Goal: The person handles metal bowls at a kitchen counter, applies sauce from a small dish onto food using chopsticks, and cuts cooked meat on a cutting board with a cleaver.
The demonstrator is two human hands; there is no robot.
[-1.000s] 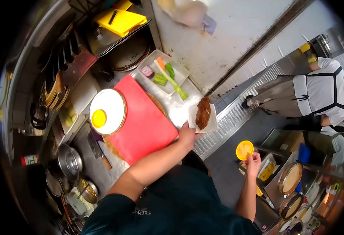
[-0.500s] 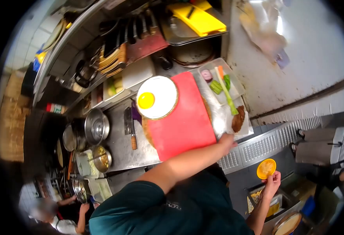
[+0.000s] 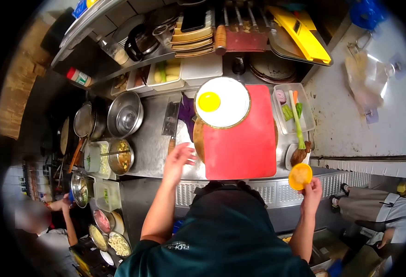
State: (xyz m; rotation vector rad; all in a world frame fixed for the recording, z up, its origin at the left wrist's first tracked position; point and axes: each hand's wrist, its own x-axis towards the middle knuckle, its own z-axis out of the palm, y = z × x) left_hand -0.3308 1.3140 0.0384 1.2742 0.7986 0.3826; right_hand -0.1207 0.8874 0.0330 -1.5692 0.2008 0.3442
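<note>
Left hand [image 3: 179,160] drawn back from white plate [image 3: 289,158], thus freed, fingers apart near cleaver [image 3: 170,119] | yellow dish [image 3: 300,177] gripped by right hand [image 3: 311,190], near plate | meat [image 3: 299,156] left on tabletop [image 3: 148,154]

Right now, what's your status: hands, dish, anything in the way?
Left hand empty, beside cleaver. Right hand gripping yellow-orange dish, food inside. Possible obstacle: round white item partly over red board.

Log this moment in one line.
left hand: open, near cleaver | right hand: holding yellow bowl | red board: partly under round white plate | brown food: on white dish
</note>
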